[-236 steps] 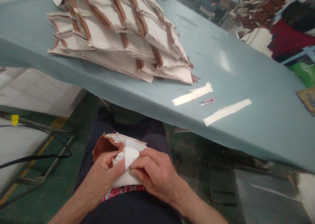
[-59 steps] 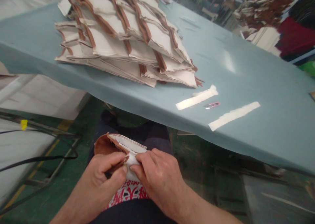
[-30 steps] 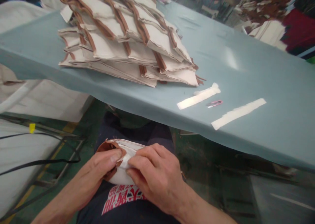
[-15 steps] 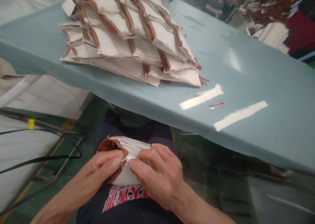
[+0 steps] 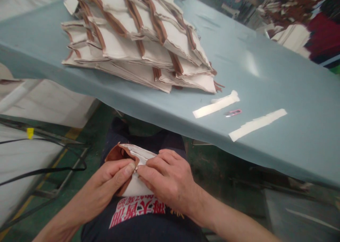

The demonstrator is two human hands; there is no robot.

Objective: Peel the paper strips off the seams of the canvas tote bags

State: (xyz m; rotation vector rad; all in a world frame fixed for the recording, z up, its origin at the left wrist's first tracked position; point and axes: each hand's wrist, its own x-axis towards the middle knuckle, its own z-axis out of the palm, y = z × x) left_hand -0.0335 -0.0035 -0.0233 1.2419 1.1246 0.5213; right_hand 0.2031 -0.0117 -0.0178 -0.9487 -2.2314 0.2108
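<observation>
A white fabric piece with a brown edge band (image 5: 132,184) lies over my lap, its brown end curled open at the left. My left hand (image 5: 113,178) pinches the brown edge between thumb and fingers. Close against it, my right hand (image 5: 168,178) grips the white cloth with bent fingers, its thumb and forefinger meeting the left fingertips at the seam. What lies exactly between the right fingertips is too small to make out. Beneath the piece shows a dark apron (image 5: 138,222) with red printed characters.
On the blue-covered table (image 5: 268,82) rises a stack of white and brown sewn pieces (image 5: 122,47). Thread snips with a pink handle (image 5: 233,112) lie between a white strip (image 5: 216,104) and another white strip (image 5: 257,125). A metal frame (image 5: 70,157) stands at left.
My right hand has shifted slightly left and its fingertips now touch the brown edge beside my left hand. The left hand keeps its pinch on the fabric.
</observation>
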